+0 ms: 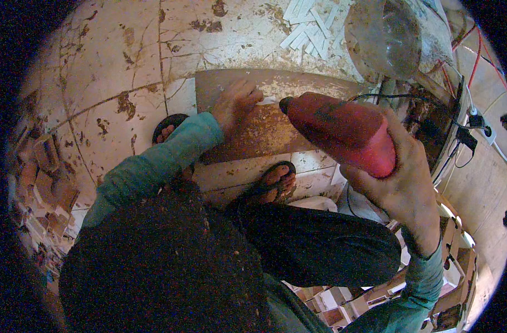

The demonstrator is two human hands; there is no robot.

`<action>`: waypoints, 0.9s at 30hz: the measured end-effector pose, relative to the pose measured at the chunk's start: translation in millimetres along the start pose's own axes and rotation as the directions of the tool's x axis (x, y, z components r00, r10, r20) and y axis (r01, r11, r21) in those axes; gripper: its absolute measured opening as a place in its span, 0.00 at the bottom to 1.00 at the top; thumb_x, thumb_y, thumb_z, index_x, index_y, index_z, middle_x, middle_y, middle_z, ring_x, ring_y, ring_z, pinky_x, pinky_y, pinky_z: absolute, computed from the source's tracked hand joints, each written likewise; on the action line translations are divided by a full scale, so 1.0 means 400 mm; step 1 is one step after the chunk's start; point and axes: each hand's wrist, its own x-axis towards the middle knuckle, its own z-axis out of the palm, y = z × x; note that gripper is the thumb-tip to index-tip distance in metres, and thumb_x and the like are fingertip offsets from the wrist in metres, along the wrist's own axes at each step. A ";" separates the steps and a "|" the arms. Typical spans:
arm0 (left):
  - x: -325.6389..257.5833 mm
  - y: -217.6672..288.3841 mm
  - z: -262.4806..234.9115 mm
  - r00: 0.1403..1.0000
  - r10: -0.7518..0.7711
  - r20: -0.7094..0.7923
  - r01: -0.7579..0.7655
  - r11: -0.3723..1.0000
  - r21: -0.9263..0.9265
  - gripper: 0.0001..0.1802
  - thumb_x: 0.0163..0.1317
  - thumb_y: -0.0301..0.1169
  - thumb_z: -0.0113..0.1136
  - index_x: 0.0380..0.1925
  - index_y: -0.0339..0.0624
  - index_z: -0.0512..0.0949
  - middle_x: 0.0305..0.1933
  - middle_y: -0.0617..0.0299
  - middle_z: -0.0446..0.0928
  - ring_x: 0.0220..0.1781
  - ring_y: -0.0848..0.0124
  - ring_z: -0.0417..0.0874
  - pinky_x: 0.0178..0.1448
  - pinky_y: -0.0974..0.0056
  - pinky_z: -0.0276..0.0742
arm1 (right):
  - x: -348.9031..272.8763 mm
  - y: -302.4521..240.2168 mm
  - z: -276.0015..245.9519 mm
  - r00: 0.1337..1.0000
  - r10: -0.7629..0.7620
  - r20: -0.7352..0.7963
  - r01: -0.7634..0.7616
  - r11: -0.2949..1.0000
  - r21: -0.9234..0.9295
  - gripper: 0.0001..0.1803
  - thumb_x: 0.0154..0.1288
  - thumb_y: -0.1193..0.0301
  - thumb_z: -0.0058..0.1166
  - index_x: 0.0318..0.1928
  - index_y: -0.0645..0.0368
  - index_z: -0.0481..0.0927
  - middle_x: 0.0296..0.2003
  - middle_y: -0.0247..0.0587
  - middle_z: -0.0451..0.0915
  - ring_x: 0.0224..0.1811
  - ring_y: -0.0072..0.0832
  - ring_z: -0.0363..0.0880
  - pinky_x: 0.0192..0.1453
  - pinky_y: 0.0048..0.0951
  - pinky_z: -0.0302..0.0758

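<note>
A red power tool (342, 130) is gripped by the right hand (406, 183), fingers clamped around its body. A brown tile (264, 136) on the floor (109, 61) is pressed flat by the left hand (237, 105), fingers together.

head view looks steeply down, seemingly close.

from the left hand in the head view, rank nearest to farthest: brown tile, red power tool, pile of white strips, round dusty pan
1. brown tile, directly under the left hand, touched.
2. red power tool, just to its right, in the right hand.
3. pile of white strips, above on the floor.
4. round dusty pan, upper right, farthest.
</note>
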 end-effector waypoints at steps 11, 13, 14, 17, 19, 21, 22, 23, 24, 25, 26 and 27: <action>-0.009 -0.002 0.007 1.000 0.008 -0.019 -0.009 0.999 -0.042 0.09 0.47 0.26 0.61 0.30 0.42 0.73 0.34 0.51 0.68 0.40 0.50 0.72 0.43 0.51 0.67 | -0.036 -0.018 0.040 0.996 -0.076 -0.049 0.079 0.994 0.081 0.35 0.45 0.71 0.69 0.57 0.58 0.71 0.46 0.47 0.81 0.49 0.37 0.82 0.55 0.34 0.74; -0.009 -0.007 0.012 1.000 -0.022 -0.004 0.022 0.992 -0.121 0.09 0.48 0.26 0.61 0.30 0.41 0.73 0.34 0.51 0.68 0.40 0.50 0.72 0.42 0.50 0.67 | -0.036 -0.016 0.041 0.996 -0.070 -0.054 0.073 0.996 0.059 0.35 0.45 0.71 0.69 0.57 0.57 0.71 0.46 0.47 0.81 0.49 0.37 0.82 0.55 0.34 0.74; -0.010 -0.008 0.015 0.997 -0.072 0.023 0.075 0.975 -0.208 0.09 0.47 0.26 0.62 0.30 0.41 0.73 0.34 0.51 0.69 0.40 0.50 0.72 0.42 0.50 0.67 | -0.034 -0.013 0.040 0.996 -0.066 -0.057 0.068 0.997 0.048 0.35 0.46 0.71 0.69 0.57 0.57 0.71 0.46 0.47 0.81 0.49 0.37 0.81 0.55 0.34 0.74; -0.010 -0.010 0.022 0.998 -0.070 0.010 0.070 0.974 -0.216 0.10 0.46 0.26 0.62 0.30 0.41 0.74 0.34 0.51 0.69 0.41 0.50 0.73 0.42 0.50 0.68 | -0.032 -0.008 0.039 0.998 -0.022 -0.056 0.025 0.998 0.053 0.35 0.45 0.71 0.69 0.57 0.57 0.70 0.46 0.48 0.81 0.49 0.38 0.82 0.54 0.35 0.75; -0.011 -0.009 0.023 1.000 -0.020 -0.013 0.019 0.992 -0.125 0.11 0.45 0.26 0.63 0.30 0.41 0.74 0.34 0.52 0.69 0.41 0.50 0.73 0.42 0.51 0.68 | -0.034 -0.007 0.042 0.998 -0.023 -0.054 0.028 0.995 0.093 0.35 0.45 0.71 0.69 0.57 0.58 0.70 0.46 0.47 0.81 0.48 0.37 0.82 0.54 0.35 0.75; -0.014 -0.006 0.021 1.000 0.028 -0.012 -0.028 0.999 -0.029 0.11 0.45 0.25 0.63 0.30 0.41 0.74 0.35 0.52 0.69 0.42 0.50 0.73 0.43 0.51 0.69 | -0.038 -0.006 0.046 0.999 -0.015 -0.043 0.020 0.994 0.108 0.35 0.46 0.71 0.69 0.57 0.58 0.70 0.46 0.47 0.81 0.48 0.37 0.81 0.55 0.34 0.75; -0.014 -0.005 0.019 1.000 -0.001 -0.003 0.001 0.996 -0.087 0.11 0.44 0.25 0.63 0.31 0.41 0.74 0.35 0.52 0.69 0.42 0.50 0.73 0.43 0.51 0.69 | -0.040 -0.005 0.046 0.999 -0.009 -0.035 0.013 0.994 0.106 0.35 0.46 0.71 0.69 0.57 0.58 0.70 0.46 0.47 0.81 0.48 0.37 0.81 0.55 0.34 0.74; -0.014 -0.003 0.018 1.000 -0.028 0.008 0.029 0.989 -0.143 0.12 0.44 0.25 0.63 0.31 0.41 0.73 0.35 0.52 0.69 0.42 0.50 0.73 0.43 0.51 0.69 | -0.043 -0.005 0.048 0.999 -0.004 -0.045 0.008 0.995 0.097 0.35 0.46 0.71 0.69 0.57 0.59 0.70 0.46 0.47 0.81 0.48 0.37 0.81 0.55 0.34 0.74; -0.013 -0.001 0.017 0.995 -0.076 0.058 0.085 0.979 -0.183 0.12 0.44 0.25 0.62 0.31 0.41 0.73 0.36 0.52 0.69 0.42 0.50 0.73 0.43 0.51 0.69 | -0.045 -0.004 0.049 0.999 -0.016 -0.040 0.019 0.997 0.073 0.35 0.46 0.71 0.68 0.57 0.59 0.70 0.46 0.47 0.81 0.48 0.37 0.81 0.55 0.34 0.74; -0.013 0.001 0.014 1.000 -0.021 -0.006 0.020 0.987 -0.157 0.12 0.44 0.24 0.62 0.31 0.41 0.73 0.36 0.51 0.69 0.42 0.50 0.72 0.43 0.51 0.69 | -0.047 -0.004 0.055 0.998 -0.030 -0.054 0.032 0.999 0.043 0.34 0.46 0.71 0.68 0.57 0.59 0.70 0.46 0.47 0.81 0.48 0.36 0.81 0.55 0.33 0.74; -0.013 0.003 0.010 0.999 0.013 -0.029 -0.017 0.993 -0.115 0.13 0.43 0.24 0.62 0.31 0.41 0.72 0.36 0.51 0.69 0.41 0.50 0.72 0.43 0.51 0.69 | -0.049 -0.003 0.059 0.998 -0.033 -0.053 0.033 0.999 0.007 0.34 0.47 0.71 0.68 0.57 0.59 0.70 0.46 0.47 0.81 0.48 0.36 0.81 0.55 0.33 0.74; -0.013 0.005 0.008 0.997 0.049 -0.051 -0.052 0.996 -0.070 0.13 0.43 0.23 0.62 0.31 0.41 0.72 0.36 0.51 0.69 0.41 0.50 0.72 0.42 0.51 0.69 | -0.048 0.000 0.059 0.997 -0.040 -0.072 0.044 0.998 0.049 0.34 0.47 0.70 0.68 0.57 0.60 0.70 0.46 0.47 0.81 0.48 0.36 0.81 0.55 0.33 0.74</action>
